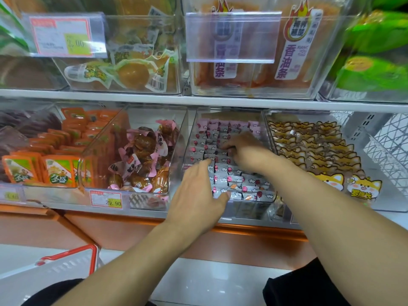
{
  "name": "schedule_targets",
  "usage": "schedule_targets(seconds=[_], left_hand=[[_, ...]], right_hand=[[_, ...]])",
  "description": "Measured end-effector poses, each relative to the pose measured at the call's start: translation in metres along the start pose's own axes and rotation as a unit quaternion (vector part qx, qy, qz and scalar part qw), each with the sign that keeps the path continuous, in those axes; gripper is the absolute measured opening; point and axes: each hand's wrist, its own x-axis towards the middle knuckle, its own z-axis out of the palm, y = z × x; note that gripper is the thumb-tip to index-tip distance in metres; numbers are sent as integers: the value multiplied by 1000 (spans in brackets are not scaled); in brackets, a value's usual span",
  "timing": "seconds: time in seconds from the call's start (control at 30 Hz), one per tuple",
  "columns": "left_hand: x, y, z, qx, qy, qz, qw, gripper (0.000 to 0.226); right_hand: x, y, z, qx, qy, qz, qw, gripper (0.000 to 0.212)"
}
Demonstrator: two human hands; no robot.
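Small grey packets with pink marks [249,183] stand in tight rows inside a clear plastic bin [254,204] on the lower shelf. My left hand [196,193] lies at the bin's front left, its fingers straight and spread, touching the front rows. Deeper in the bin, my right hand [245,151] has its fingers curled down into the middle rows, pinching packets there. Its fingertips are partly hidden among them.
Left of this bin stand a clear bin of brown snacks in pink wrappers [145,155] and one of orange packets [59,168]. Fox-printed packets [313,149] fill the bin on the right. A price tag [106,199] hangs on the shelf's edge. A white basket with a red handle [66,261] sits at lower left.
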Motion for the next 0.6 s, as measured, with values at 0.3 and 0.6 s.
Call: schedule_targets(seconds=[0.3, 0.6], left_hand=[[0, -2, 2, 51, 0, 61, 997, 65], [1, -2, -2, 28, 0, 61, 998, 54]], right_hand=[[5, 13, -18, -150, 60, 53, 985, 30], [2, 14, -8, -77, 108, 37, 990, 26]])
